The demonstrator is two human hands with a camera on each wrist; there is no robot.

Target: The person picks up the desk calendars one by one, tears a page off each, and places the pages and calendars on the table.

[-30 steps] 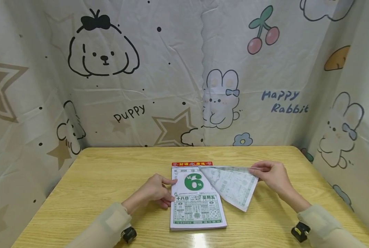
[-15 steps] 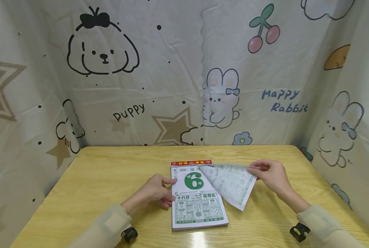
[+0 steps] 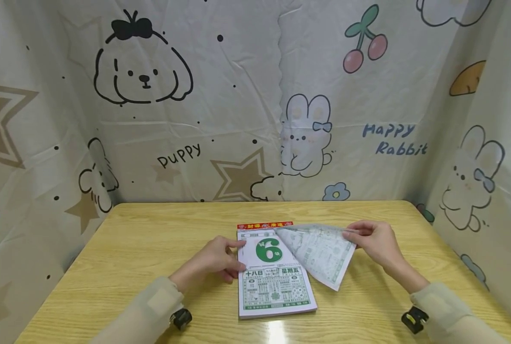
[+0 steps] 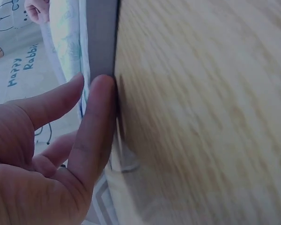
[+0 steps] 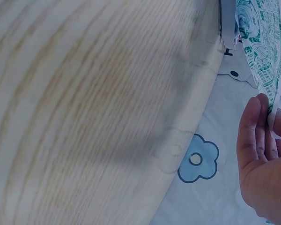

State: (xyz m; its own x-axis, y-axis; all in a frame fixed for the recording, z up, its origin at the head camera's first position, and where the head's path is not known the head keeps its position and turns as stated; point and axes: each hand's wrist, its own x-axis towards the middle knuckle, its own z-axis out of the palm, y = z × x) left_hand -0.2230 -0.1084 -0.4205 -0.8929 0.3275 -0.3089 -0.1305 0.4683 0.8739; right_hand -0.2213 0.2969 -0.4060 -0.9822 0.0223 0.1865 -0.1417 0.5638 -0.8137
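Observation:
A tear-off calendar [image 3: 274, 291] lies flat on the table, with a large green 6 on its facing page. Its top sheet [image 3: 320, 255] is lifted and folded over toward the right, with faint print on the side facing up. My right hand [image 3: 376, 241] pinches the edge of this sheet between thumb and fingers. The sheet still meets the calendar near the red header strip [image 3: 265, 225]. At the calendar's left edge, my left hand [image 3: 217, 258] touches with mostly straight fingers. In the left wrist view, one fingertip [image 4: 103, 86] presses the pad's grey side.
The light wooden table [image 3: 161, 229] extends around the calendar on both sides. A pale curtain [image 3: 238, 95] printed with cartoon animals hangs behind the table and along its sides. Each wrist carries a small black camera; one is the right wrist camera [image 3: 414, 319].
The calendar's lower end has shifted slightly to the right. My left fingers have moved a little up its edge. My right hand holds the folded sheet in nearly the same place.

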